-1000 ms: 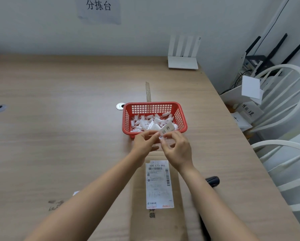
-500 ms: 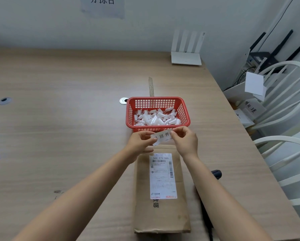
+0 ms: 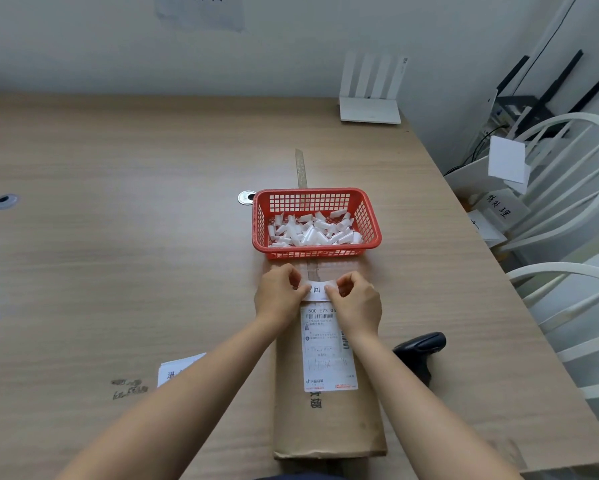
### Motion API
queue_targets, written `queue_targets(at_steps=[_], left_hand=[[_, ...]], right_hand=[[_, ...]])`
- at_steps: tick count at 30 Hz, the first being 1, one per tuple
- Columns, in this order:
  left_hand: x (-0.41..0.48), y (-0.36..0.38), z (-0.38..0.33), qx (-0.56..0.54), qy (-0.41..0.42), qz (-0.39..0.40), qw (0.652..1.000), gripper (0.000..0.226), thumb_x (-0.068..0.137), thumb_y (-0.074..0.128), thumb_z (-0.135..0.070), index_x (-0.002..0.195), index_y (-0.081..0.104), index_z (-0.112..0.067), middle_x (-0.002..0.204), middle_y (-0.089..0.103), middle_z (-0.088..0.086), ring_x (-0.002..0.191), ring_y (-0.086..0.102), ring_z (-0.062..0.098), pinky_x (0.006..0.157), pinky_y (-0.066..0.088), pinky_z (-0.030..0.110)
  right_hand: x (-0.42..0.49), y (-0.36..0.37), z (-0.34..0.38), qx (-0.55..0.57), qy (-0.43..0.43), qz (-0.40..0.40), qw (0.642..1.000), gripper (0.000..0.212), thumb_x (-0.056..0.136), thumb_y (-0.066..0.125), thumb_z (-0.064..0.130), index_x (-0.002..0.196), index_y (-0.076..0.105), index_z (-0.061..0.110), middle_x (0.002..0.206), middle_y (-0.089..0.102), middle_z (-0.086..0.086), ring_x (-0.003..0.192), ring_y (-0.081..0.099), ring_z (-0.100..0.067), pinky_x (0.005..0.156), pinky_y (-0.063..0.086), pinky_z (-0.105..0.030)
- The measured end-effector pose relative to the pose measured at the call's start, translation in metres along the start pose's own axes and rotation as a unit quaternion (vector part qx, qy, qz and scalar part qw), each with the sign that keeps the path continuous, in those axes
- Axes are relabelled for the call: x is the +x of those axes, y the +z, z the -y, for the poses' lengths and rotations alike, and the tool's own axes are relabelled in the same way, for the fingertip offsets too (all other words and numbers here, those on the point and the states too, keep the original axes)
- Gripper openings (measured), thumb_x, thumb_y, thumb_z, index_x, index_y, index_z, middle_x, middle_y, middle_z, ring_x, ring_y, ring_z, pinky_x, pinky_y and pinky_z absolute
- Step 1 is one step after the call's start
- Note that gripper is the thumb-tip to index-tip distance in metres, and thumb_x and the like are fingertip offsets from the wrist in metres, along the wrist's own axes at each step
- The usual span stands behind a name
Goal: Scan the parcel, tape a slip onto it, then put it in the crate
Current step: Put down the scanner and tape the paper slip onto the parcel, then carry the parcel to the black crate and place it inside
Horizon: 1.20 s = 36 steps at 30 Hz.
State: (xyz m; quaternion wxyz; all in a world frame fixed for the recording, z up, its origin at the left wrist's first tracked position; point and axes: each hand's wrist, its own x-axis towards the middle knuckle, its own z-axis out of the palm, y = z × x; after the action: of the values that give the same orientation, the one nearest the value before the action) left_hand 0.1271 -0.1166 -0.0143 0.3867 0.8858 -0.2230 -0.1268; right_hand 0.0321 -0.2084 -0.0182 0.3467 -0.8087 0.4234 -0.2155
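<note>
A long brown paper parcel lies lengthwise on the table in front of me, with a white shipping label stuck on its top. My left hand and my right hand each pinch one end of a small white slip with printed characters. They hold it flat against the parcel's far end, just above the label. A black barcode scanner lies on the table right of the parcel, beside my right forearm.
A red plastic basket of small white slips stands just beyond the parcel. A ruler lies behind it. A white router sits at the back. Paper sheets lie left of my arm. White chairs crowd the table's right edge.
Both hands came back from the basket toward me and lowered the slip onto the parcel's far end. The slip was turned from tilted to level.
</note>
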Motion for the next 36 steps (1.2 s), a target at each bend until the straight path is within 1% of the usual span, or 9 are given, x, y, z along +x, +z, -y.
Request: queue_targets(at_steps=[3,6,11,14,17,21,27,31,36], left_hand=[[-0.002,0.002,0.002,0.073,0.017,-0.015,0.997,0.018,0.075,0.065,-0.033,0.081,0.055,-0.019,0.09,0.062,0.001,0.079,0.058,0.019,0.062,0.05,0.033],[-0.005,0.001,0.012,0.105,0.005,-0.031,0.994,0.034,0.078,0.061,-0.04,0.1,0.052,-0.015,0.106,0.056,0.004,0.092,0.058,0.025,0.069,0.047,0.036],[-0.015,-0.005,0.033,0.105,-0.03,-0.051,0.993,0.04,0.088,0.047,-0.041,0.111,0.048,-0.008,0.115,0.051,0.013,0.099,0.055,0.031,0.071,0.045,0.039],[-0.024,-0.007,0.038,0.076,-0.036,-0.028,0.996,0.038,0.092,0.038,-0.039,0.112,0.047,-0.009,0.116,0.054,0.012,0.099,0.055,0.03,0.074,0.045,0.04],[-0.035,-0.007,0.036,0.041,-0.019,0.0,0.999,0.036,0.093,0.035,-0.036,0.117,0.045,-0.012,0.122,0.053,0.011,0.104,0.054,0.028,0.082,0.045,0.04],[-0.053,-0.009,0.033,0.006,0.036,0.043,0.998,0.048,0.089,0.047,-0.035,0.133,0.035,-0.021,0.129,0.046,0.011,0.113,0.051,0.024,0.092,0.044,0.037],[-0.085,-0.005,0.039,0.008,0.073,0.124,0.99,0.079,0.066,0.072,-0.038,0.131,0.03,-0.023,0.14,0.027,0.01,0.13,0.032,0.026,0.106,0.036,0.04],[-0.093,-0.007,0.045,0.022,0.071,0.149,0.986,0.097,0.058,0.078,-0.042,0.134,0.022,-0.022,0.144,0.018,0.009,0.133,0.025,0.026,0.109,0.032,0.039],[-0.097,-0.014,0.05,0.008,0.082,0.192,0.978,0.107,0.05,0.082,-0.048,0.134,0.02,-0.021,0.143,0.016,0.009,0.133,0.024,0.025,0.11,0.026,0.035]], right_hand=[[-0.002,0.004,-0.003,-0.03,-0.033,-0.02,0.999,0.018,0.076,0.068,0.027,0.078,0.057,0.013,0.08,0.064,-0.005,0.081,0.052,-0.022,0.063,0.039,-0.029],[-0.002,0.005,-0.006,-0.058,-0.044,-0.034,0.997,0.019,0.077,0.067,0.025,0.085,0.057,0.01,0.087,0.063,-0.009,0.087,0.05,-0.027,0.07,0.043,-0.036],[0.001,-0.004,-0.015,-0.073,-0.008,-0.041,0.996,0.018,0.085,0.054,0.015,0.101,0.054,0.006,0.109,0.055,-0.016,0.102,0.049,-0.032,0.079,0.045,-0.041],[-0.002,-0.01,-0.022,-0.052,0.002,-0.015,0.999,0.017,0.088,0.048,0.011,0.104,0.052,0.006,0.114,0.052,-0.015,0.101,0.052,-0.031,0.075,0.044,-0.038],[-0.01,-0.018,-0.026,-0.01,-0.001,0.019,1.0,0.022,0.09,0.046,0.014,0.109,0.051,0.006,0.12,0.051,-0.016,0.103,0.053,-0.03,0.083,0.044,-0.039],[-0.028,-0.03,-0.03,0.004,-0.022,0.097,0.995,0.036,0.083,0.059,0.02,0.116,0.05,0.01,0.125,0.047,-0.012,0.11,0.052,-0.025,0.089,0.041,-0.032],[-0.06,-0.049,-0.042,-0.025,-0.036,0.23,0.972,0.065,0.073,0.07,0.028,0.13,0.039,0.025,0.137,0.03,-0.006,0.123,0.04,-0.019,0.096,0.028,-0.021],[-0.078,-0.054,-0.047,-0.06,-0.03,0.252,0.965,0.083,0.069,0.073,0.036,0.137,0.026,0.03,0.144,0.018,-0.005,0.131,0.032,-0.022,0.102,0.029,-0.028],[-0.091,-0.049,-0.038,-0.066,-0.01,0.235,0.97,0.086,0.067,0.073,0.039,0.137,0.025,0.029,0.146,0.016,-0.004,0.132,0.03,-0.024,0.106,0.031,-0.034]])
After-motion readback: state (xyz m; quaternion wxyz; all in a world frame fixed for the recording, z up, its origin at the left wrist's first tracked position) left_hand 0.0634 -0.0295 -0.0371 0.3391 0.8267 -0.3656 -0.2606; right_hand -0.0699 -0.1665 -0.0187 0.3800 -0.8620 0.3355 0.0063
